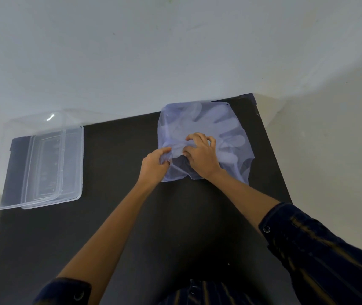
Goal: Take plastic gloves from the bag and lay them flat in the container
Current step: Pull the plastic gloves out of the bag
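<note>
A translucent bluish plastic bag (206,119) lies at the far right of the black table (131,216), with pale plastic gloves (230,139) showing through it. My left hand (157,162) pinches the bag's near edge at its opening. My right hand (202,155) sits on top of the bag with its fingers curled into the bunched plastic near the opening. A clear rectangular container (41,159) rests at the table's far left, well apart from both hands.
A clear lid (32,133) lies partly under or beside the container and overhangs the table's left edge. White walls stand right behind the table and to its right. My dark striped sleeves reach in from the bottom.
</note>
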